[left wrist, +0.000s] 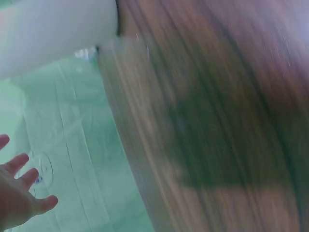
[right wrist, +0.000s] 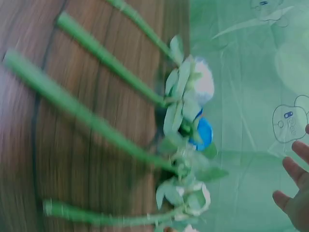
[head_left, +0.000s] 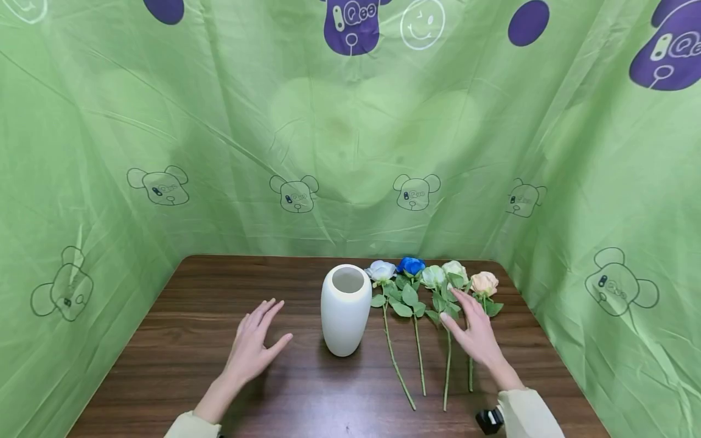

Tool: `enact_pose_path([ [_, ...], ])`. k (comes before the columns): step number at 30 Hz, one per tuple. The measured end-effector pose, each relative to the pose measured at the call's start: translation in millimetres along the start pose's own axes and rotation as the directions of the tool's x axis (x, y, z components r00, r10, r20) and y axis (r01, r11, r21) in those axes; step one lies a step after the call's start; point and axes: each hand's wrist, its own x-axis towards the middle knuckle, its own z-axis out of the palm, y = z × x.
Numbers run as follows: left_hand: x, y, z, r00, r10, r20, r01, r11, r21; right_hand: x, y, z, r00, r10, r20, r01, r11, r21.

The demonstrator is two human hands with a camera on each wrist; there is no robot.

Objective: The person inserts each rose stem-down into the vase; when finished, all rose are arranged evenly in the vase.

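Note:
A tall white vase (head_left: 344,316) stands upright near the middle of the wooden table. To its left hovers my left hand (head_left: 254,344), fingers spread and holding nothing. Several artificial roses lie side by side right of the vase: a pale bluish-white rose (head_left: 380,271), a blue rose (head_left: 411,266), a pale green rose (head_left: 433,277), a cream rose (head_left: 456,270) and a peach rose (head_left: 484,283). My right hand (head_left: 475,331) is over the right-hand stems, fingers extended, overlapping some leaves in the head view. In the right wrist view, green stems (right wrist: 91,121) stretch across the table, blurred.
The dark wooden table (head_left: 197,304) reaches back to a green curtain (head_left: 230,146) printed with bear faces, which encloses the back and both sides. A black device (head_left: 489,421) sits at the right wrist by a pale sleeve (head_left: 528,413).

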Motion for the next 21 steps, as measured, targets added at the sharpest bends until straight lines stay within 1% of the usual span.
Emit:
enact_pose_path([
  [2,0.6,7.0,4.3,1.000,-0.014,-0.016,0.012,0.996,-0.094,1.4,-6.0,4.4,0.997,0.066,-0.031,-0.063,0.994,0.092],
  [4,1.3,14.2,8.5,0.999,-0.043,-0.010,0.040,0.980,-0.193,2.6,-11.4,10.6,0.988,0.148,-0.042,-0.138,0.973,0.183],
  [6,2.5,21.5,12.5,0.996,-0.089,0.009,0.088,0.955,-0.284,3.6,-17.1,18.2,0.971,0.236,-0.038,-0.218,0.939,0.267],
  [8,4.3,29.1,15.9,0.988,-0.146,0.042,0.150,0.914,-0.376,4.9,-20.8,27.7,0.950,0.312,-0.018,-0.285,0.889,0.360],
  [10,6.4,36.9,18.4,0.973,-0.217,0.084,0.231,0.860,-0.456,5.5,-22.4,38.9,0.930,0.367,0.013,-0.336,0.837,0.433],
  [11,7.9,40.7,19.5,0.962,-0.251,0.109,0.271,0.822,-0.501,5.9,-23.0,44.8,0.919,0.393,0.032,-0.362,0.808,0.465],
  [13,11.6,48.3,21.0,0.937,-0.309,0.162,0.343,0.734,-0.586,5.0,-19.0,58.9,0.902,0.426,0.068,-0.397,0.759,0.516],
  [14,13.6,51.8,21.6,0.925,-0.331,0.187,0.373,0.687,-0.624,5.1,-19.2,64.7,0.888,0.450,0.097,-0.429,0.732,0.530],
  [15,15.8,55.3,21.9,0.913,-0.348,0.211,0.397,0.644,-0.654,5.2,-19.0,70.3,0.875,0.468,0.125,-0.457,0.710,0.535],
  [16,18.1,58.4,22.2,0.902,-0.364,0.233,0.419,0.605,-0.677,3.7,-9.9,81.1,0.867,0.479,0.137,-0.470,0.693,0.547],
  [17,20.0,61.0,22.8,0.891,-0.377,0.252,0.438,0.568,-0.697,3.6,-10.9,85.1,0.855,0.494,0.160,-0.494,0.677,0.545],
  [18,21.7,63.3,23.5,0.883,-0.386,0.266,0.451,0.543,-0.709,3.2,-11.6,89.3,0.848,0.500,0.175,-0.507,0.668,0.544],
  [20,24.6,66.9,24.4,0.863,-0.404,0.305,0.485,0.491,-0.723,3.4,-16.2,95.4,0.825,0.522,0.218,-0.550,0.650,0.524],
  [21,25.9,68.2,24.7,0.853,-0.411,0.322,0.502,0.474,-0.723,2.8,-16.5,98.9,0.821,0.521,0.235,-0.559,0.650,0.515],
])
